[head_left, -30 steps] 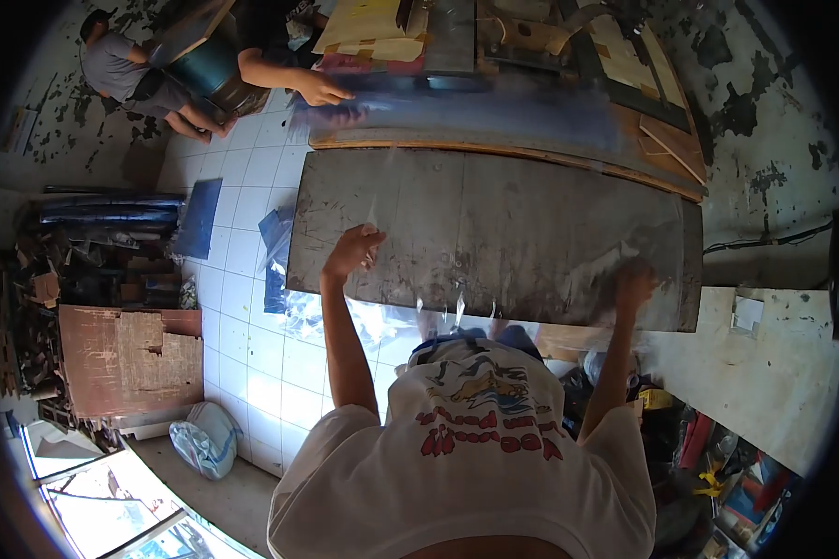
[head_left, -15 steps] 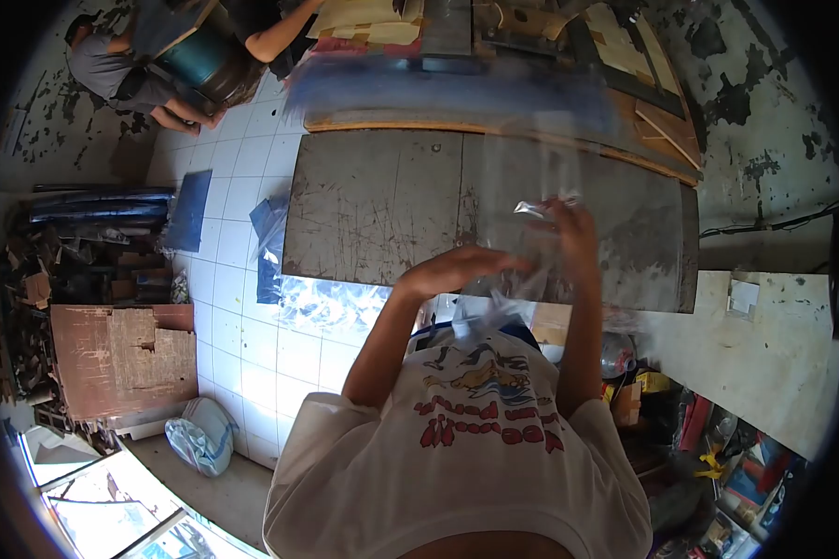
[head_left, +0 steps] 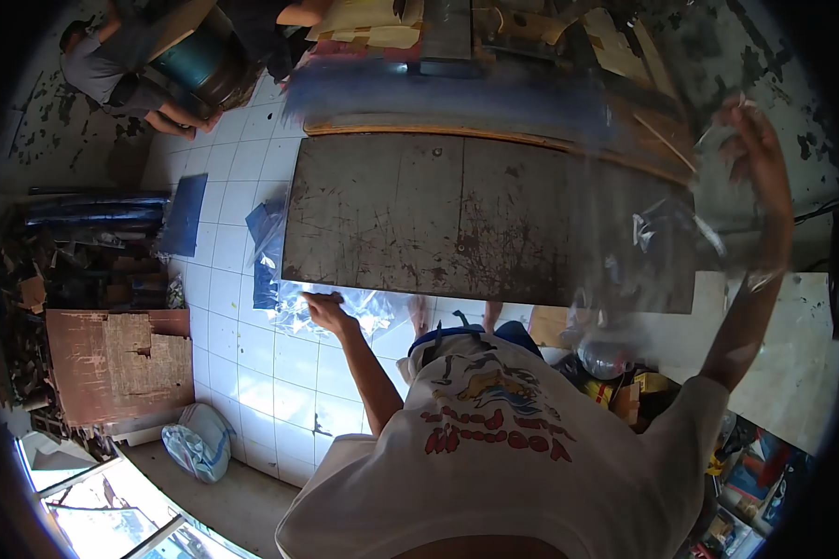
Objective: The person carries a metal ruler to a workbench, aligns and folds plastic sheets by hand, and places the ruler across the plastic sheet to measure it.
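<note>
A clear plastic sheet (head_left: 653, 224), smeared by motion, hangs from my right hand (head_left: 753, 144). That hand is raised past the right end of the worktable (head_left: 391, 205), its fingers bent round the plastic. My left hand (head_left: 324, 309) is near the table's front left edge, over crumpled clear plastic (head_left: 373, 315) on the floor. Its fingers are curled in; what they hold, if anything, is too small to make out. At the table's back lies a long blurred blue plastic roll (head_left: 447, 93) behind a wooden strip (head_left: 438, 132).
Two people are at the upper left, one in a grey shirt (head_left: 93, 70) beside a teal drum (head_left: 196, 65). Scrap and brown boards (head_left: 79, 363) are piled on the left, near a white sack (head_left: 200, 443). A pale board (head_left: 764, 335) and clutter stand at the right.
My right hand has swung right and up, carrying the plastic sheet. My left hand has moved left and down, off the table's middle to its front edge.
</note>
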Demonstrator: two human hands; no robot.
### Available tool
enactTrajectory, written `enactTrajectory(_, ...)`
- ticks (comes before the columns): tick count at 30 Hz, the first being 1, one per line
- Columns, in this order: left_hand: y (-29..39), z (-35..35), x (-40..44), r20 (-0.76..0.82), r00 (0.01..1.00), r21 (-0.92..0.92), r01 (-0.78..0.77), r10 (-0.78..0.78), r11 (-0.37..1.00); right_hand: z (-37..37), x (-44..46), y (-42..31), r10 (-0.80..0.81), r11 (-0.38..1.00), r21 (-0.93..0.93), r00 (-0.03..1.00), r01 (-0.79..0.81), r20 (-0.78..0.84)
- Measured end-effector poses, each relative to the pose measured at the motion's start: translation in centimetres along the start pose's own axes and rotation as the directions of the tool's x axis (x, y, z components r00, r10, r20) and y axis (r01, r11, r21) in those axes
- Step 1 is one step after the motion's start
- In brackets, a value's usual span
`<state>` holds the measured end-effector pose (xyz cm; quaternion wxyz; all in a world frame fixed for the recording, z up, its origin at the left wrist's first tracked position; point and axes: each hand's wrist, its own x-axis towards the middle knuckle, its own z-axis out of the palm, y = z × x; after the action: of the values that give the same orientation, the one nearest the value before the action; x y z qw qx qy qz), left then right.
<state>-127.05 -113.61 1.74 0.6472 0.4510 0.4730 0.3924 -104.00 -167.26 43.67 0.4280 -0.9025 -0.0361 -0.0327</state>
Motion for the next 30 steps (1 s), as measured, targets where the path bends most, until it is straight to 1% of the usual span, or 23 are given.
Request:
enactTrajectory(1, 0.8, 0.9, 3.0, -0.134, 0.989, -0.066, -0.076, 0.067, 0.995, -1.2, 1.2, -1.2, -0.028, 0.999, -0.037, 1.0, 0.028, -0.001)
enactTrajectory(2, 1.4, 1.2, 6.5, -0.168, 0.963, 0.032, -0.209, 0.212, 0.977, -2.2, 2.6, -1.8, -0.107, 0.988, -0.121, 0.992, 0.098, -0.073)
enactTrajectory(3, 2.1, -0.1, 11.8, -0.174, 0.96, -0.071, -0.235, 0.22, 0.969, -3.7, 4.2, -2.3, -0.198, 0.963, -0.212, 0.969, 0.165, -0.144)
enactTrajectory(5, 6.7, -0.1, 18.2, -0.264, 0.918, -0.231, -0.358, 0.296, 0.905, -11.5, 7.4, -0.8, -0.154, 0.94, -0.326, 0.98, 0.106, -0.125)
enactTrajectory(8, 10.5, -7.5, 33.4, -0.356, 0.861, -0.229, -0.456, 0.363, 0.86, -17.2, 6.3, 0.4, -0.206, 0.919, -0.377, 0.953, 0.11, -0.224)
enactTrajectory(9, 12.9, -9.1, 34.8, -0.402, 0.788, -0.129, -0.553, 0.467, 0.823, -18.6, 5.3, 1.5, -0.215, 0.916, -0.386, 0.946, 0.109, -0.241)
enactTrajectory(10, 14.4, -12.4, 37.7, -0.359, 0.852, -0.293, -0.489, 0.38, 0.821, -20.1, 4.1, 2.7, -0.217, 0.912, -0.398, 0.944, 0.105, -0.249)
enactTrajectory(12, 16.8, -16.3, 38.9, -0.301, 0.86, 0.187, -0.372, 0.413, 0.91, -22.8, 1.1, 6.1, -0.219, 0.904, -0.414, 0.946, 0.105, -0.239)
enactTrajectory(14, 17.2, -17.0, 39.5, -0.548, 0.785, 0.612, 0.143, 0.288, 0.778, -25.1, -2.2, 10.2, -0.218, 0.897, -0.428, 0.955, 0.115, -0.201)
enactTrajectory(16, 14.9, -15.8, 39.5, -0.384, 0.746, 0.92, 0.257, 0.545, 0.296, -27.3, -5.8, 15.3, -0.227, 0.888, -0.433, 0.966, 0.155, -0.12)
enactTrajectory(17, 13.7, -14.5, 38.1, -0.036, 0.863, 0.997, -0.002, 0.504, 0.073, -27.9, -7.6, 18.3, -0.244, 0.877, -0.439, 0.968, 0.196, -0.057)
enactTrajectory(18, 11.1, -12.3, 35.2, 0.258, 0.784, 0.87, -0.443, 0.565, 0.217, -28.5, -9.2, 21.3, -0.274, 0.861, -0.44, 0.961, 0.256, 0.022)
enactTrajectory(19, 9.7, -8.3, 29.5, 0.353, 0.788, 0.821, -0.519, 0.505, 0.236, -29.5, -10.5, 24.7, -0.29, 0.837, -0.457, 0.952, 0.301, 0.096)
enactTrajectory(20, 11.1, -3.2, 20.9, 0.488, 0.833, 0.733, -0.553, 0.261, 0.396, -30.3, -11.8, 28.4, -0.263, 0.798, -0.517, 0.951, 0.31, 0.165)
enactTrajectory(21, 7.8, -0.8, 17.7, 0.668, 0.7, 0.613, -0.71, 0.253, 0.347, -31.7, -12.0, 33.3, -0.142, 0.701, -0.677, 0.974, 0.224, 0.175)
enactTrajectory(22, 7.1, 2.6, 11.0, 0.729, 0.664, 0.529, -0.701, 0.167, 0.479, -33.4, -12.3, 38.3, -0.02, 0.559, -0.813, 0.983, 0.162, 0.182)
enactTrajectory(23, 3.9, 4.9, 8.1, 0.827, 0.536, 0.43, -0.796, 0.168, 0.426, -32.7, -12.9, 42.7, 0.036, 0.846, -0.533, 0.996, 0.016, 0.086)
enactTrajectory(24, 1.0, 6.8, 4.6, 0.869, 0.479, 0.42, -0.847, 0.125, 0.326, -32.1, -12.8, 45.4, 0.127, 0.981, -0.154, 0.992, -0.123, 0.022)
enactTrajectory(25, 0.1, 8.7, 0.1, 0.863, 0.502, 0.491, -0.858, 0.046, 0.154, -28.6, -13.3, 42.1, 0.162, 0.69, -0.72, 0.986, -0.081, 0.044)
enactTrajectory(26, -0.5, 10.2, -3.4, 0.843, 0.524, 0.51, -0.85, 0.122, 0.129, -26.4, -13.6, 42.1, 0.145, 0.8, -0.587, 0.989, -0.124, -0.011)
enactTrajectory(27, -1.0, 11.3, -5.9, 0.818, 0.54, 0.53, -0.842, 0.199, 0.104, -24.4, -14.2, 41.4, 0.412, 0.911, 0.01, 0.907, -0.413, -0.088)
enactTrajectory(28, -1.3, 12.0, -7.3, 0.786, 0.585, 0.577, -0.81, 0.198, 0.102, -22.7, -14.8, 41.3, 0.649, 0.601, 0.599, 0.76, -0.529, 0.019)
enactTrajectory(30, -1.9, 13.1, -8.8, 0.719, 0.668, 0.664, -0.742, 0.193, 0.097, -20.4, -15.6, 41.7, 0.697, 0.419, 0.324, 0.53, -0.848, 0.483)
